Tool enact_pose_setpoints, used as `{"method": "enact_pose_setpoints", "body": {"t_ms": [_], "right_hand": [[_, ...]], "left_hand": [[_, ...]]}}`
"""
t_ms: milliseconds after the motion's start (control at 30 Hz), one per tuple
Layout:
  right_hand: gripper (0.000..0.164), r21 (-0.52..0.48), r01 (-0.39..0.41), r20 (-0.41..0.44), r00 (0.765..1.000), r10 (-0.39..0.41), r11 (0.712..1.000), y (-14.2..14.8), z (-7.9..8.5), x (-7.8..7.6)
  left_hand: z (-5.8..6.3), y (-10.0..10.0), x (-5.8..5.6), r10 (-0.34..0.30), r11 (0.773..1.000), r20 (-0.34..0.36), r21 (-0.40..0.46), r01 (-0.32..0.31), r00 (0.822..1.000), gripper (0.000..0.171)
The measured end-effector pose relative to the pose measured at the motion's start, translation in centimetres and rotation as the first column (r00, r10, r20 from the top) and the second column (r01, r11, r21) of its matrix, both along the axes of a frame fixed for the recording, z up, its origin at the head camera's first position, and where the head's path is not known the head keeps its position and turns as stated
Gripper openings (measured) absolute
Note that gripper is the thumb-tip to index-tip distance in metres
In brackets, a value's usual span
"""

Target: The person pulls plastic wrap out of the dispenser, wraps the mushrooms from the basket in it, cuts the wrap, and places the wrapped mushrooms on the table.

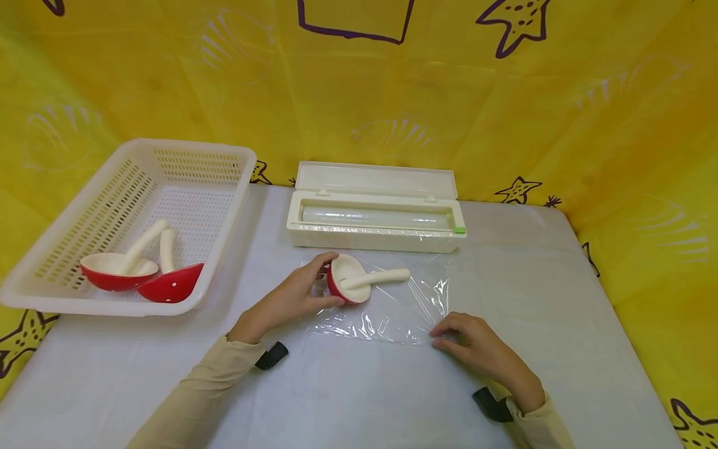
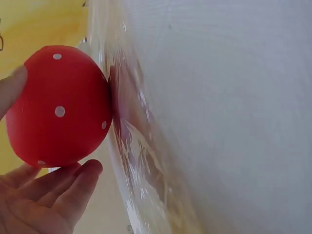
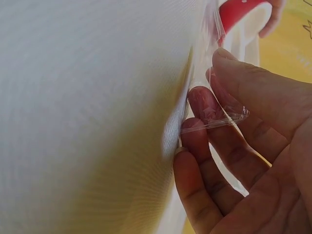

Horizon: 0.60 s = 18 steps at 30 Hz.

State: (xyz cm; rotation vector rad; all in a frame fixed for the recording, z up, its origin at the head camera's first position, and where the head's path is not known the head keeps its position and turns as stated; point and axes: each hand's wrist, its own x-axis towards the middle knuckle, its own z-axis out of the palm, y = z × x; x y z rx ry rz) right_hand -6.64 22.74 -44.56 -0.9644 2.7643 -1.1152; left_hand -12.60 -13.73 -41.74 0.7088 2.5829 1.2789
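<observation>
A ladle [image 1: 352,279] with a red bowl, cream inside and a cream handle, lies over a sheet of clear plastic wrap [image 1: 387,321] on the table. My left hand [image 1: 291,294] holds its bowl between thumb and fingers, the handle pointing right. In the left wrist view white dots show on the red underside of the ladle [image 2: 58,109], which is close against the film. At the sheet's near right corner, my right hand [image 1: 473,346] pinches the film edge. The right wrist view shows the plastic wrap [image 3: 214,122] crinkled between thumb and fingers.
Behind the sheet stands a cream wrap dispenser [image 1: 376,240], lid raised, a film roll inside and a green slider at its right end. To the left, a white plastic basket [image 1: 227,218] contains two more red ladles [image 1: 171,285]. A yellow patterned cloth hangs behind the table.
</observation>
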Motion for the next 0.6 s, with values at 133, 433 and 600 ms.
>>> {"method": "enact_pose_setpoints", "body": {"t_ms": [133, 433, 600], "right_hand": [[0.019, -0.004, 0.001, 0.005, 1.000, -0.001, 1.000, -0.01, -0.02, 0.02], [0.019, -0.011, -0.005, 0.012, 1.000, 0.005, 1.000, -0.09, 0.18, 0.03], [0.019, -0.010, -0.003, 0.004, 1.000, 0.003, 1.000, -0.07, 0.12, 0.04]], "left_hand": [[0.03, 0.35, -0.05, -0.014, 1.000, 0.016, 0.020, 0.014, 1.000, 0.082], [0.19, 0.73, -0.68, -0.052, 0.997, 0.030, 0.060, 0.051, 0.998, 0.081], [-0.06, 0.63, -0.83, -0.062, 0.996, 0.066, 0.065, 0.058, 0.996, 0.083]]}}
